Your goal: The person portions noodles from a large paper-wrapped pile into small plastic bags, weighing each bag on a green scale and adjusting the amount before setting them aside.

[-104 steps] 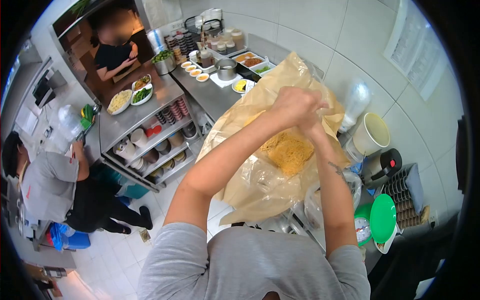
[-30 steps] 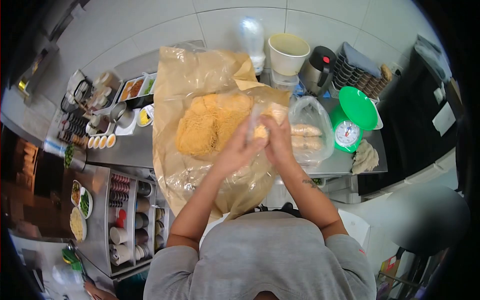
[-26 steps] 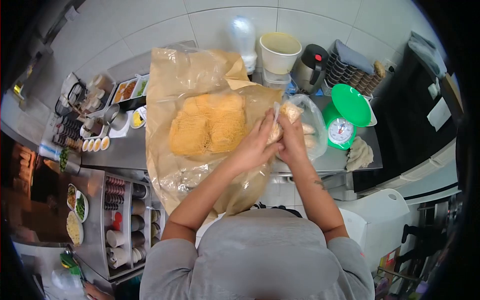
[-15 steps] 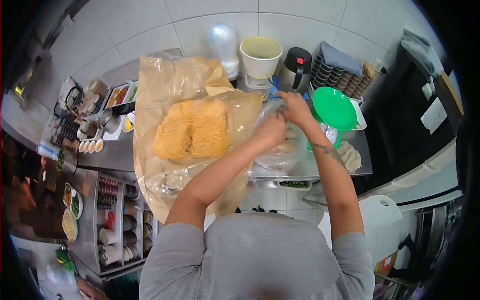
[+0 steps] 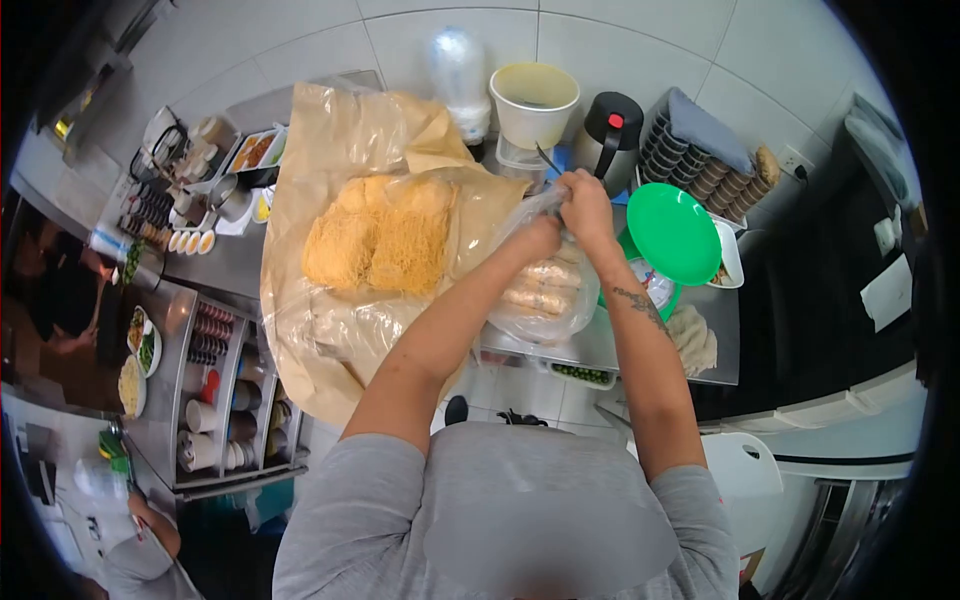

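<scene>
Hands (image 5: 536,240) (image 5: 586,205) at clear bag (image 5: 545,318), grip unclear

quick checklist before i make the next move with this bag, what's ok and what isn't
1. Both hands at the bag's neck: ok, left hand and right hand are gathered at the top of the clear bag.
2. Wrapped rolls inside the bag: ok, visible through the plastic.
3. Bag sealed: cannot tell, the hands cover much of the neck.
4. Brown paper closed over the noodles: not ok, it lies spread out around them.
5. Scale dial readable: not ok, it is partly hidden.
</scene>
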{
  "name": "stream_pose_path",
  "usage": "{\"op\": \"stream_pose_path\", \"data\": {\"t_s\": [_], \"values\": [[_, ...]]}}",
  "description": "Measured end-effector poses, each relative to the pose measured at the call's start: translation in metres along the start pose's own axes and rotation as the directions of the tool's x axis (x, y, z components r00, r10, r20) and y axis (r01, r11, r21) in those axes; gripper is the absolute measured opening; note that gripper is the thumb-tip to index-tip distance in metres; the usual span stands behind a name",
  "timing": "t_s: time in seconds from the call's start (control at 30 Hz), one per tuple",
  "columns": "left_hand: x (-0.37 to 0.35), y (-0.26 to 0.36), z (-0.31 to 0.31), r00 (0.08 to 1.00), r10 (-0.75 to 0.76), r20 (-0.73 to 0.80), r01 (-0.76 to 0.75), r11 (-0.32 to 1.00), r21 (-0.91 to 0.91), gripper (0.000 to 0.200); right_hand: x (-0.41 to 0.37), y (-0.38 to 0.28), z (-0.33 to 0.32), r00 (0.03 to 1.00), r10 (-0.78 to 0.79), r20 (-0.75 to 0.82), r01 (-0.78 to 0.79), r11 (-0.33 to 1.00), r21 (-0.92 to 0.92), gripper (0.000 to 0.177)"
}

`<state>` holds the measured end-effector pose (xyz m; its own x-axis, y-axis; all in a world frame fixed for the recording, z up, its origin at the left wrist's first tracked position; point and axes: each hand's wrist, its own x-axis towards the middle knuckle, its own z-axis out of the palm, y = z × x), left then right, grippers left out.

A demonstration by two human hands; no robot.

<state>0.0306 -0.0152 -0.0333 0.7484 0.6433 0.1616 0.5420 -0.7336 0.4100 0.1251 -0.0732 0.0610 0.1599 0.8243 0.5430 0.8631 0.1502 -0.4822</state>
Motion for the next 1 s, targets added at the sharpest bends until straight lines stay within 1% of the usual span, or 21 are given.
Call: {"op": "stream_pose_path", "data": {"t_s": [0.1, 0.17, 0.2, 0.27, 0.3, 0.33, 0.4, 0.43, 0.5, 0.53, 0.57, 0.6, 0.63, 0.7, 0.73, 0.77, 0.8, 0.83, 0.9, 0.97, 1.0], "values": [[-0.006, 0.016, -0.011, 0.984, -0.034, 0.177, -0.001, 0.982, 0.190, 0.023, -0.006, 0.001, 0.008, 0.998, -0.019, -0.063, 0.024, 0.997, 0.077, 0.014], [-0.004, 0.008, 0.003, 1.000, -0.017, 0.020, 0.016, 0.998, 0.063, 0.022, -0.010, -0.002, 0.015, 0.994, -0.022, -0.110, 0.036, 0.991, 0.128, 0.015], [-0.006, 0.002, 0.015, 0.998, -0.016, -0.055, 0.016, 1.000, -0.001, 0.022, -0.012, -0.004, 0.017, 0.993, 0.008, -0.115, 0.006, 0.993, 0.115, 0.016], [-0.013, -0.005, 0.035, 0.946, 0.117, -0.303, -0.108, 0.993, 0.046, 0.021, -0.014, -0.002, 0.017, 0.989, 0.069, -0.129, -0.058, 0.995, 0.085, 0.018], [-0.017, -0.007, 0.038, 0.889, 0.189, -0.418, -0.169, 0.982, 0.084, 0.020, -0.014, 0.002, 0.016, 0.994, 0.089, -0.062, -0.088, 0.996, 0.016, 0.025], [-0.030, 0.004, 0.025, 0.928, 0.210, -0.306, -0.191, 0.977, 0.091, 0.020, -0.015, 0.000, 0.013, 0.996, 0.065, -0.062, -0.063, 0.997, 0.033, 0.027], [-0.060, 0.040, -0.046, 0.965, 0.252, -0.067, -0.245, 0.964, 0.100, 0.020, -0.015, -0.014, 0.000, 0.997, 0.023, -0.073, -0.018, 0.998, 0.066, 0.032], [-0.068, 0.042, -0.078, 0.976, 0.215, 0.019, -0.214, 0.976, -0.049, 0.021, -0.013, -0.027, -0.005, 0.991, -0.023, -0.132, 0.035, 0.995, 0.089, 0.036], [-0.084, 0.035, -0.138, 0.960, 0.187, 0.210, -0.110, 0.937, -0.331, 0.022, -0.005, -0.047, -0.012, 0.990, -0.104, -0.094, 0.123, 0.966, 0.229, 0.036], [-0.086, 0.024, -0.168, 0.977, 0.153, 0.151, -0.100, 0.945, -0.310, 0.023, 0.000, -0.058, -0.013, 0.987, -0.142, -0.081, 0.159, 0.942, 0.295, 0.036], [-0.082, 0.007, -0.194, 0.988, 0.122, 0.093, -0.089, 0.952, -0.294, 0.025, 0.003, -0.074, -0.010, 0.995, -0.091, 0.042, 0.066, 0.906, 0.417, 0.035], [-0.075, -0.016, -0.213, 1.000, 0.001, -0.007, -0.004, 0.936, -0.352, 0.023, 0.005, -0.088, -0.001, 0.987, -0.084, 0.135, 0.012, 0.886, 0.464, 0.033], [-0.065, -0.036, -0.230, 0.987, -0.126, -0.097, 0.074, 0.905, -0.419, 0.022, 0.009, -0.101, 0.007, 0.970, -0.082, 0.227, -0.045, 0.862, 0.504, 0.032], [-0.038, -0.064, -0.264, 0.917, -0.173, -0.359, 0.033, 0.931, -0.363, 0.024, 0.016, -0.111, 0.034, 0.943, -0.214, 0.256, 0.081, 0.891, 0.446, 0.029], [-0.013, -0.083, -0.271, 0.797, -0.056, -0.601, -0.050, 0.986, -0.159, 0.026, 0.019, -0.118, 0.045, 0.933, -0.192, 0.304, 0.044, 0.900, 0.434, 0.031], [0.010, -0.102, -0.275, 0.620, 0.096, -0.778, -0.080, 0.995, 0.059, 0.028, 0.019, -0.125, 0.055, 0.920, -0.168, 0.354, 0.005, 0.908, 0.420, 0.032], [0.027, -0.106, -0.285, 0.548, 0.104, -0.830, -0.053, 0.995, 0.090, 0.030, 0.019, -0.128, 0.063, 0.903, -0.143, 0.405, -0.036, 0.914, 0.404, 0.034], [0.043, -0.110, -0.294, 0.472, 0.113, -0.874, -0.023, 0.993, 0.116, 0.032, 0.021, -0.129, 0.071, 0.905, -0.177, 0.388, 0.019, 0.925, 0.378, 0.036], [0.096, -0.156, -0.298, 0.648, -0.069, -0.759, 0.032, 0.997, -0.063, 0.028, 0.021, -0.126, 0.087, 0.899, -0.245, 0.362, 0.126, 0.939, 0.321, 0.042], [0.112, -0.171, -0.300, 0.764, -0.112, -0.636, 0.073, 0.994, -0.087, 0.023, 0.034, -0.107, 0.103, 0.968, -0.222, 0.118, 0.189, 0.952, 0.239, 0.050], [0.111, -0.165, -0.310, 0.800, -0.073, -0.596, 0.068, 0.997, -0.031, 0.021, 0.043, -0.098, 0.105, 0.976, -0.220, -0.005, 0.217, 0.958, 0.190, 0.055]]}}
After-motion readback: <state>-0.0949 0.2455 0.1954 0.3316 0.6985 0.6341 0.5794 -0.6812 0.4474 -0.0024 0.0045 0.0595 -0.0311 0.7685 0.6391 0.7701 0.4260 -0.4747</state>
